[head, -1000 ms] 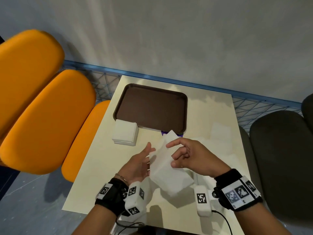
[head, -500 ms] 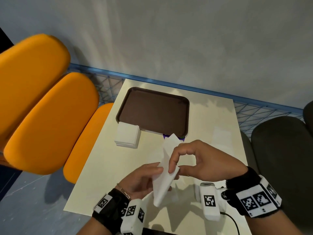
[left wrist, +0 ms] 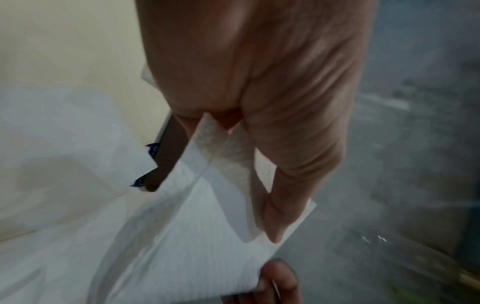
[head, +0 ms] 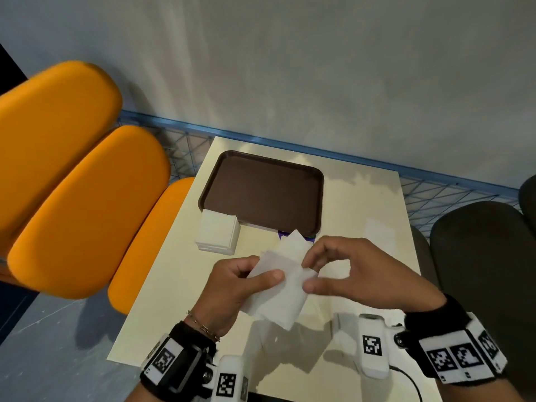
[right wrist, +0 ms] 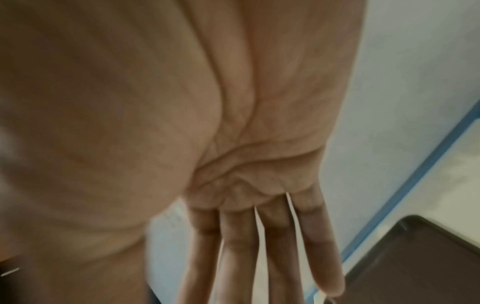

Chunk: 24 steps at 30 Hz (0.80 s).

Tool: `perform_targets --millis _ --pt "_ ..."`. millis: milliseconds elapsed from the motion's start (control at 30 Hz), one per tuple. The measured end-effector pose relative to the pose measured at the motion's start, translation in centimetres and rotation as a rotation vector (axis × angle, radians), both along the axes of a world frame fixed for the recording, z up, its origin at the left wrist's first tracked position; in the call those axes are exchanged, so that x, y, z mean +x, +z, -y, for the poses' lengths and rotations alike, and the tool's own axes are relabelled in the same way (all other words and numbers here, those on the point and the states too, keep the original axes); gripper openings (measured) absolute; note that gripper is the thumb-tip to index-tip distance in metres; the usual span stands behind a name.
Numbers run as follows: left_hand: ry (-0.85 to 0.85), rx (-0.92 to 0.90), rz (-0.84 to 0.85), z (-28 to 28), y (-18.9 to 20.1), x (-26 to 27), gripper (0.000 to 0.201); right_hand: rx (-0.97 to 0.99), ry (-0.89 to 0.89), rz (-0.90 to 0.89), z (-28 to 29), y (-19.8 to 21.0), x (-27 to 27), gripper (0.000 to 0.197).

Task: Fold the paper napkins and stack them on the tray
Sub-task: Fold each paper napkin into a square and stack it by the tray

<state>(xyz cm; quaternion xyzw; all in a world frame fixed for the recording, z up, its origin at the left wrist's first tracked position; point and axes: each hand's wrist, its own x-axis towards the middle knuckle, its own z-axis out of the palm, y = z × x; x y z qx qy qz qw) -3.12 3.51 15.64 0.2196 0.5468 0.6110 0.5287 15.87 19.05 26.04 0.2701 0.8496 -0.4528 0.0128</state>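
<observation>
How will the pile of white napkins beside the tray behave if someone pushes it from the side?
The pile of napkins looks like loose thin sheets, so it would probably shear and fan out, not slide as one block. It seems light and should move easily on the smooth table. Toward the tray, its raised rim would likely stop it.

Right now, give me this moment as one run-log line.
phase: folding | left hand: grips napkin | right hand: pinches napkin edge | tray: bare | napkin stack: on table, beside tray

One tray; one napkin stack; one held napkin; two hands.
</observation>
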Motion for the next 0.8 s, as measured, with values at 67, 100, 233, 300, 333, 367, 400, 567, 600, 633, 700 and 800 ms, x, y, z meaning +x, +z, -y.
perform_targets --millis 67,100,233,300,333,367,400,567,600,633,700,800 --pt "0.019 0.035 -0.091 0.0 1.1 0.1 0.034 -0.024 -0.123 -0.101 0.6 -1.0 -0.5 0.024" --pt "0.022 0.056 -0.119 -0.1 1.6 0.1 0.026 -0.017 -0.163 -0.140 0.9 -1.6 -0.8 0.021" --pt "0.037 0.085 -0.186 -0.4 3.0 0.2 0.025 0.059 -0.248 -0.244 1.3 -2.9 -1.4 0.009" --pt "0.077 0.075 -0.238 -0.4 3.3 0.1 0.031 0.090 -0.278 -0.256 1.1 -3.0 -1.4 0.008" --pt "0.097 0.063 -0.261 -0.4 3.3 -0.1 0.031 0.102 -0.293 -0.258 1.0 -3.0 -1.5 0.008" --pt "0.112 0.051 -0.281 -0.4 3.2 -0.2 0.030 0.113 -0.304 -0.261 0.8 -3.0 -1.4 0.008" --pt "0.122 0.043 -0.302 -0.4 3.2 -0.2 0.029 0.122 -0.312 -0.265 0.7 -3.0 -1.5 0.008" --pt "0.212 0.029 -0.383 -0.6 2.7 -0.2 0.025 0.109 -0.374 -0.310 0.9 -3.3 -1.8 0.009" --pt "0.235 0.025 -0.392 -0.7 2.5 -0.1 0.024 0.101 -0.387 -0.323 1.0 -3.4 -1.8 0.009" --pt "0.253 0.021 -0.403 -0.7 2.4 -0.1 0.024 0.098 -0.398 -0.335 1.1 -3.5 -1.9 0.009" --pt "0.282 0.018 -0.422 -0.8 2.3 0.1 0.028 0.113 -0.418 -0.352 1.2 -3.8 -2.2 0.010" --pt "0.302 0.023 -0.461 -0.9 2.5 0.1 0.038 0.149 -0.439 -0.372 1.2 -3.9 -2.5 0.009"
